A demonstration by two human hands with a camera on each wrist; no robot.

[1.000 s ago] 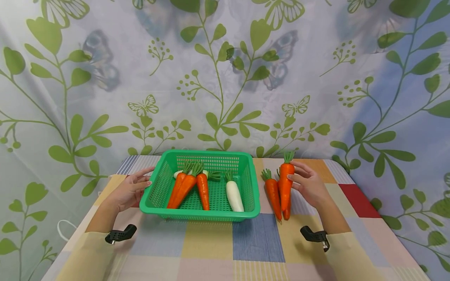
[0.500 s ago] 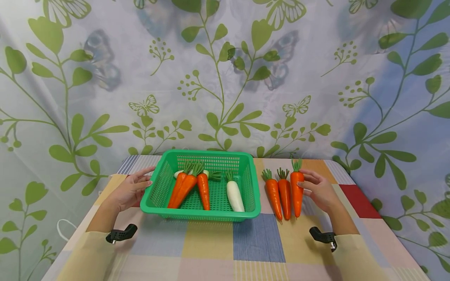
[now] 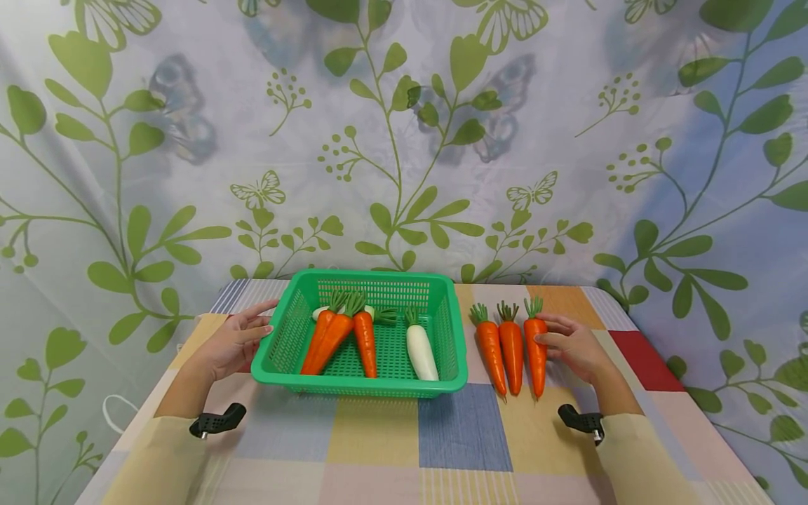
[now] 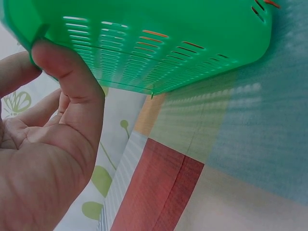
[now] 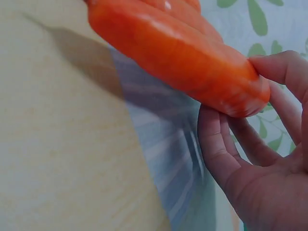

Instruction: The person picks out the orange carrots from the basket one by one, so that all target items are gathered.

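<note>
My left hand [image 3: 235,342] pinches the left rim of a green plastic basket [image 3: 360,380]; in the left wrist view its thumb [image 4: 67,67] presses the rim from this side. Several carrots [image 3: 336,337] with green stubs and a white radish [image 3: 421,352] lie inside the basket. To its right, my right hand [image 3: 571,345] grips a carrot [image 3: 536,361] near its leafy end. That carrot [image 5: 187,62] fills the top of the right wrist view, held between thumb and fingers. Two more carrots lie beside it, the left one [image 3: 489,354] and the middle one [image 3: 511,354].
A patchwork cloth [image 3: 379,435] covers the table. Behind it hangs a curtain [image 3: 404,140] printed with leaves and butterflies, close to the basket's back. A white cable [image 3: 113,414] loops at the table's left edge. Another pale vegetable shows partly behind the basket's carrots.
My right hand has moved the held carrot rightward and down, from over the other carrots to the right of them. The middle carrot is uncovered. My left hand and the basket stay put.
</note>
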